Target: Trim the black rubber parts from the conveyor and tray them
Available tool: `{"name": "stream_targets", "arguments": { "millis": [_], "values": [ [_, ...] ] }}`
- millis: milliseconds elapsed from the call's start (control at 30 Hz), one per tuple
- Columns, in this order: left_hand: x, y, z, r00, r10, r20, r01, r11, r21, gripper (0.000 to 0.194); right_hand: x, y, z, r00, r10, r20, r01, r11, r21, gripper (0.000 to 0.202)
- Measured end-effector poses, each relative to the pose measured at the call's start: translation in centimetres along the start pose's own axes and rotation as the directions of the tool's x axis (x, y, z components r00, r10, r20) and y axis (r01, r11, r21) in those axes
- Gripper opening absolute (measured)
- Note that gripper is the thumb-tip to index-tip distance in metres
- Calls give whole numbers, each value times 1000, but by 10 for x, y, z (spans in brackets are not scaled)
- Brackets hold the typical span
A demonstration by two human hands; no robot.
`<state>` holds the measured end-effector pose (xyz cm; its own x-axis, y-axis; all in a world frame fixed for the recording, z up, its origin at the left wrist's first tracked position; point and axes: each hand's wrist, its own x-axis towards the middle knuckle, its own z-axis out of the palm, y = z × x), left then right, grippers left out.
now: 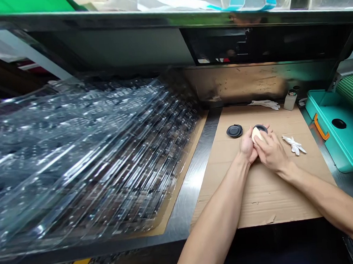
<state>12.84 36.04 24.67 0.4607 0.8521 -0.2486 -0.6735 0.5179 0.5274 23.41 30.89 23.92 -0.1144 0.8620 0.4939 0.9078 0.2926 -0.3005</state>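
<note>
Above the cardboard sheet (246, 195), my two hands meet. A black round part (260, 127) rests in my left hand (247, 145), whose fingers are partly hidden behind it. My right hand (271, 150) has its fingers closed on a cream-coloured pad (257, 134) and presses it against the near side of the part. Left of my hands, a similar black round piece (234, 131) lies flat on the cardboard. To the right is a crumpled white glove (294, 145).
Stacked clear plastic trays (106, 160) fill the left of the bench. On the right stands a teal bin (346, 145) with an orange handle and a black disc (339, 123) inside. A small bottle (290, 100) and white gloves (264, 104) sit at the back. A metal shelf (157, 19) runs overhead.
</note>
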Motion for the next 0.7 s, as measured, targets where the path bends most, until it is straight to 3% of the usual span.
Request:
{"name": "stream_targets", "arguments": {
  "millis": [233, 333, 433, 600, 700],
  "values": [
    [1, -1, -1, 997, -12, -76, 12, 1000, 9, 41, 1, 15, 9, 1000, 21, 12, -21, 1000, -15, 42],
    [2, -1, -1, 996, 7, -90, -7, 1000, -5, 38, 7, 36, 3, 987, 127, -93, -123, 991, 55, 38],
    [2, -1, 0, 999, 9, -43, -10, 1000, -13, 41, 10, 51, -8, 966, 199, -165, -160, 962, 222, 56],
    [1, -2, -1, 999, 31, -42, -31, 1000, -3, 41, 4, 38, -20, 935, 343, 90, -355, 895, 269, 68],
    [2, -8, -1, 998, 54, -37, -53, 998, 24, 37, 2, 18, -19, 947, 286, 145, -313, 923, 223, 51]
  ]
}}
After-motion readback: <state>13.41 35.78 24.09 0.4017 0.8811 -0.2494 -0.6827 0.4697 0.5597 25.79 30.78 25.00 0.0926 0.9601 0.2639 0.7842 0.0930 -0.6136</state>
